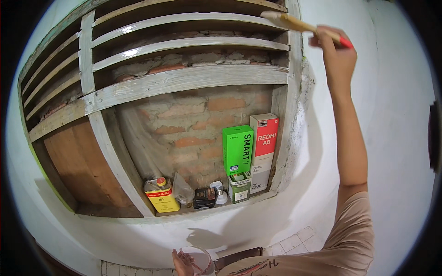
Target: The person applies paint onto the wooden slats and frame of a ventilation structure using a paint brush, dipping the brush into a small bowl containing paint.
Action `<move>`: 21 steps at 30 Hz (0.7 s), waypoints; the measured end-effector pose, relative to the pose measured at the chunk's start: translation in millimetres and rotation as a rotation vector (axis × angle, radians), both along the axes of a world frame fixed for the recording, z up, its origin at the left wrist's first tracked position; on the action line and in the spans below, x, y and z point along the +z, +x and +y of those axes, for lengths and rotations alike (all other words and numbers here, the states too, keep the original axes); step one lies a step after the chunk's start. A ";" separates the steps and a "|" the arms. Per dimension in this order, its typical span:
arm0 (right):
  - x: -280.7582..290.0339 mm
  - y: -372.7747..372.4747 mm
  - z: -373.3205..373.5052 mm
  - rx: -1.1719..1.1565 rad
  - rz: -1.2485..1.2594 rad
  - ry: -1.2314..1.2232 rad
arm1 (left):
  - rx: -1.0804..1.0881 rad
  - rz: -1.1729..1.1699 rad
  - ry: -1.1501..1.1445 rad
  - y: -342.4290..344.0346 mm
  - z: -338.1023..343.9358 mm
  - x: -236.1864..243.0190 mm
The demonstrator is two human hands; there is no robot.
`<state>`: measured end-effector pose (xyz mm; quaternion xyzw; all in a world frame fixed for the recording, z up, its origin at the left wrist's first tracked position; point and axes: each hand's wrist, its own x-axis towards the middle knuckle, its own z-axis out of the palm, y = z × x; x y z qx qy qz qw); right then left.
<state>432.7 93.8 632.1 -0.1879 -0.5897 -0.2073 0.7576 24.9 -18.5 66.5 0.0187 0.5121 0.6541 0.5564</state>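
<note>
Gripping a wooden paintbrush (304, 26), right hand (335, 50) reaches chalky slats (184, 43)

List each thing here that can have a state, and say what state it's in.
right hand: raised, gripping the paintbrush
paintbrush: bristles against the top slat
left hand: holding the small container
small container: open
wooden slats: partly coated white
yellow tin: upright, capped
green box: upright, closed
red and white box: upright, closed
</note>
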 end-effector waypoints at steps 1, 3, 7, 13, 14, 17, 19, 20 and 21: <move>-15.8 -5.5 -6.5 0.026 -0.004 -0.062 | 0.009 -0.006 -0.001 0.9 0.0 1.0; -60.6 -30.2 -13.2 0.207 -0.047 -0.131 | 0.030 -0.007 0.021 3.6 1.9 1.9; -181.0 -61.7 -4.9 0.526 -0.097 -0.606 | 0.046 -0.017 0.009 2.9 4.3 7.3; -344.5 -105.6 6.2 0.754 -0.241 -1.151 | 0.030 -0.028 0.108 -6.0 11.9 -12.3; -364.1 -112.9 3.2 0.835 -0.192 -1.237 | 0.002 -0.013 0.151 -3.6 9.9 -3.0; -410.9 -124.1 5.1 0.975 -0.115 -1.373 | -0.003 0.074 0.217 -1.1 5.3 13.0; -439.6 -123.4 1.3 1.015 -0.087 -1.451 | -0.021 0.074 0.202 0.8 10.0 25.4; -447.5 -124.0 6.0 1.015 -0.075 -1.405 | 0.050 0.087 0.101 5.5 13.3 35.3; -452.9 -125.1 10.1 1.009 -0.055 -1.363 | -0.060 0.097 0.182 -0.3 13.2 33.0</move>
